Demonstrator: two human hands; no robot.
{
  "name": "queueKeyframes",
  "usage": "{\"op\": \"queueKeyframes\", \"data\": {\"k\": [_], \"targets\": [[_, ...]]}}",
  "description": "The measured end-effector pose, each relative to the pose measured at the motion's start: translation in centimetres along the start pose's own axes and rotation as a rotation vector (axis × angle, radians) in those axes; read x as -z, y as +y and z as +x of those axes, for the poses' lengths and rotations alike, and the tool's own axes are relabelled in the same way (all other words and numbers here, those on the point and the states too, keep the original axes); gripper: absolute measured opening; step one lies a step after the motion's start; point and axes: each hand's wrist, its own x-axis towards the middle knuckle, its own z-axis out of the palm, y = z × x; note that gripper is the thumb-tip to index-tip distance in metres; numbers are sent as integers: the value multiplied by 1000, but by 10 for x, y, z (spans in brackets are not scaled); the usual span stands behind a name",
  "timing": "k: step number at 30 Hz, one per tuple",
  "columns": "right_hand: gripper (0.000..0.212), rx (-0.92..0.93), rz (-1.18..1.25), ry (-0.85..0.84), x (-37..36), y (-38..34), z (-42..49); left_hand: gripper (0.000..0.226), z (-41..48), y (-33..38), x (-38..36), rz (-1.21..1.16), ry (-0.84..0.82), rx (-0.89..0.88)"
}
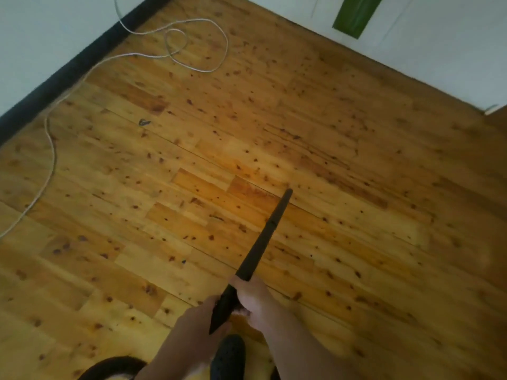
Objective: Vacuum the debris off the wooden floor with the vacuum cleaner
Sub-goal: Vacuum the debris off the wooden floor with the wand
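A long black vacuum wand [263,237] slants from my hands at the bottom centre up and to the right, its narrow tip [288,192] near the wooden floor [356,215]. My left hand [203,315] grips the wand's rear end. My right hand [253,297] grips it just ahead of the left. A small dark scrap of debris [144,122] lies on the floor at the upper left, far from the tip. A tiny dark speck [183,261] lies left of the wand.
A pale cord [52,154] runs down the left side and loops near the top. A black baseboard [68,75] under a white wall borders the upper left. White panels with a green strip [356,15] stand at the upper right. A dark shoe [229,357] is below my hands.
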Motion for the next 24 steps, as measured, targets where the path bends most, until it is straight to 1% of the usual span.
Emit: {"op": "queueKeyframes", "data": {"k": [2,5,7,11,16,19,22,24], "targets": [[29,3,-3,2,13,-1,1,21,2,8,-3,15,-24,30],[21,-17,43,-14,32,3,-5,19,5,22,-11,58,-57,24],[25,-38,60,-29,45,8,-7,20,7,32,-17,87,-93,28],[29,-77,182,-74,66,13,-7,25,15,51,-26,178,-141,65],[31,-79,321,-121,89,10,-6,20,28,82,-37,328,-129,113],[32,-57,363,-130,110,10,-5,20,36,103,-46,384,-126,108],[33,-21,373,-159,135,7,-6,28,41,125,-58,426,-95,103],[34,-29,368,-188,148,3,-7,36,42,137,-67,477,-44,78]]}}
